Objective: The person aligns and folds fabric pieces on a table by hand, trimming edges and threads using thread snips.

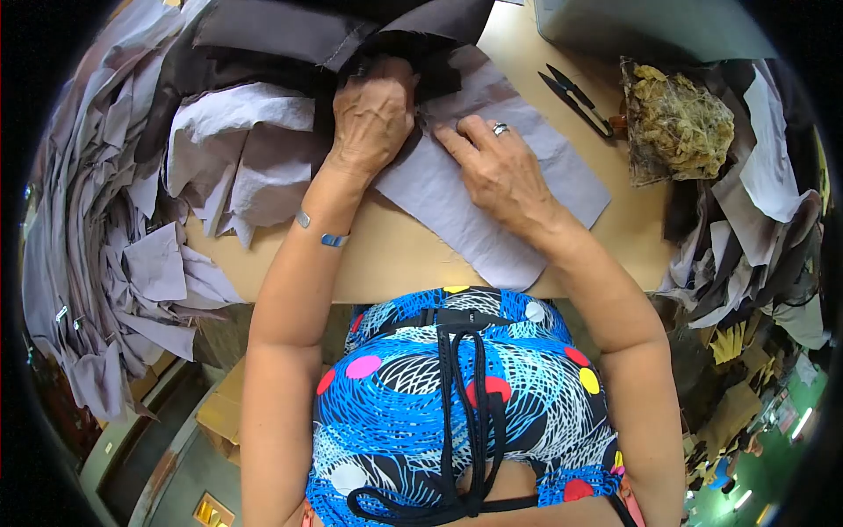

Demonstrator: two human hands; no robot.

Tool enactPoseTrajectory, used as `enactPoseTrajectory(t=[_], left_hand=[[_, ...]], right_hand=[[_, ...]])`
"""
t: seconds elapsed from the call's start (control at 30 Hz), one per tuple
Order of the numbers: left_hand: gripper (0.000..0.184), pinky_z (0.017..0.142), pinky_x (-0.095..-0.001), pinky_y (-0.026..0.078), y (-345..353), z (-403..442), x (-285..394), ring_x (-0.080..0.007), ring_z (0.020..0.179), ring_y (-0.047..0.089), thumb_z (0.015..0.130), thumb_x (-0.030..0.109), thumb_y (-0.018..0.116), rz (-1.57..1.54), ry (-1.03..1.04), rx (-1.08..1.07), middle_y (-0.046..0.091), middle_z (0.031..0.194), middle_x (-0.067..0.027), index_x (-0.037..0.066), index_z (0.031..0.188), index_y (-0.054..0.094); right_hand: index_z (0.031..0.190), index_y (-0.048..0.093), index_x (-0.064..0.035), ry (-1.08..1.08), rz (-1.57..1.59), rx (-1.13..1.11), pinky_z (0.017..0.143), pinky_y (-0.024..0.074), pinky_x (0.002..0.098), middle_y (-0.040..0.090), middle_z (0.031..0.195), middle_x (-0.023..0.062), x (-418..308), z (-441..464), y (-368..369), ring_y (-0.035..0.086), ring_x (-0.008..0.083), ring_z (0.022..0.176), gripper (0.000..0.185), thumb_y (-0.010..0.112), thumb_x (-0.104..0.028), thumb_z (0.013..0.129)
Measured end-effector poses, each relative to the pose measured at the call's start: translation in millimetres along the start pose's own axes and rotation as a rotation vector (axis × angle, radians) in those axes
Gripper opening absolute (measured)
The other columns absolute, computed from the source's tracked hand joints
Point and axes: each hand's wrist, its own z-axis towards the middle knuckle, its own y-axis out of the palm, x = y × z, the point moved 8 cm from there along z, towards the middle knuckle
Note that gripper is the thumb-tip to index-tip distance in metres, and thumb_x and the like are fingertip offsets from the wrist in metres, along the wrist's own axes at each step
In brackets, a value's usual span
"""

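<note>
My left hand (pixel 375 114) reaches in among dark cloth (pixel 272 33) at the top of the table. Its knuckles are bent, and folds hide the fingertips, so I cannot see what they grip. My right hand (pixel 505 171) lies over a long lilac-grey fabric piece (pixel 479 233) with a rounded near end, its index finger stretched toward the left hand and a ring on one finger. The upper end of this piece meets the dark cloth near the left hand. Left of my left wrist is a folded light-grey fabric piece (pixel 241 149).
Black thread snips (pixel 572 98) lie right of the fabric, beside a clear-wrapped yellowish bundle (pixel 680 127). Grey cloth pieces (pixel 101 193) heap up along the left edge; more cloth (pixel 764 211) hangs on the right. A grey panel (pixel 650 31) stands at the back right of the tan table (pixel 386 259).
</note>
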Motion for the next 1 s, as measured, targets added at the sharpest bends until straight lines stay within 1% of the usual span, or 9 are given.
enactPoseTrajectory(t=[0.23,0.33,0.43,0.53,0.63,0.7,0.83,0.9,1.0], left_hand=[[0.009,0.059,-0.0414,0.048,-1,-1,0,-0.0329,0.059,0.059,0.085,0.015,0.062,0.001,0.009,0.069,0.06,0.063,-0.0144,0.007,0.085,0.062],[0.015,0.053,-0.0376,0.049,0,0,0,-0.0288,0.054,0.06,0.082,0.018,0.065,0.046,0.021,0.082,0.059,0.061,-0.0115,0.006,0.076,0.059],[0.015,0.053,-0.038,0.049,-1,0,2,-0.0285,0.054,0.06,0.083,0.019,0.064,0.072,0.052,0.118,0.06,0.061,-0.0117,0.006,0.077,0.059],[0.011,0.057,-0.0396,0.048,2,3,0,-0.0316,0.061,0.06,0.085,0.017,0.063,0.027,-0.017,0.012,0.061,0.067,-0.0138,0.007,0.088,0.06],[0.011,0.056,-0.0389,0.048,1,4,5,-0.0305,0.062,0.06,0.085,0.016,0.063,0.079,0.08,0.044,0.06,0.07,-0.0135,0.008,0.089,0.059],[0.011,0.055,-0.0362,0.05,1,4,5,-0.0269,0.06,0.062,0.084,0.017,0.062,0.103,0.175,0.064,0.061,0.072,-0.011,0.008,0.088,0.059],[0.013,0.054,-0.0337,0.05,2,12,8,-0.0238,0.061,0.063,0.085,0.02,0.061,0.14,0.303,0.013,0.062,0.074,-0.0095,0.008,0.091,0.059],[0.016,0.054,-0.0332,0.05,5,15,9,-0.0234,0.061,0.063,0.085,0.022,0.061,0.15,0.328,-0.029,0.062,0.073,-0.0097,0.008,0.093,0.059],[0.019,0.053,-0.032,0.05,11,16,9,-0.0226,0.061,0.063,0.086,0.024,0.061,0.179,0.333,-0.094,0.062,0.071,-0.0096,0.007,0.094,0.059]], right_hand=[[0.106,0.059,-0.0049,0.1,0.071,-0.136,0.07,0.0479,0.0422,0.056,0.09,0.0107,6,10,3,0.06,0.0308,0.077,0.029,0.051,-0.004,0.078],[0.106,0.058,-0.0045,0.126,0.084,-0.175,0.069,0.0486,0.0446,0.056,0.09,0.0114,8,15,7,0.06,0.0326,0.074,0.028,0.051,-0.004,0.079],[0.106,0.058,-0.0043,0.141,0.073,-0.192,0.067,0.049,0.0453,0.056,0.09,0.011,9,18,12,0.06,0.0325,0.073,0.029,0.052,-0.005,0.078],[0.106,0.058,-0.0047,0.136,0.016,-0.183,0.065,0.0494,0.043,0.055,0.088,0.0104,8,17,15,0.061,0.0304,0.072,0.029,0.053,-0.005,0.077],[0.105,0.058,-0.0044,0.041,-0.007,-0.106,0.062,0.0499,0.0408,0.054,0.086,0.0101,5,10,8,0.061,0.0279,0.072,0.029,0.054,-0.004,0.077],[0.104,0.058,-0.004,-0.043,-0.005,-0.03,0.06,0.05,0.04,0.053,0.086,0.0098,1,4,0,0.061,0.0266,0.072,0.029,0.054,-0.003,0.076],[0.104,0.058,-0.0023,-0.043,-0.022,-0.059,0.06,0.0512,0.0392,0.053,0.086,0.0098,1,3,1,0.061,0.0268,0.072,0.028,0.054,-0.002,0.076],[0.102,0.057,-0.0017,-0.009,-0.024,-0.132,0.061,0.0524,0.0386,0.053,0.087,0.0098,2,8,3,0.061,0.0275,0.073,0.026,0.053,-0.003,0.077],[0.099,0.057,-0.0016,0.004,-0.018,-0.135,0.06,0.0543,0.0393,0.054,0.086,0.0107,0,16,0,0.062,0.0296,0.072,0.02,0.052,-0.005,0.079]])
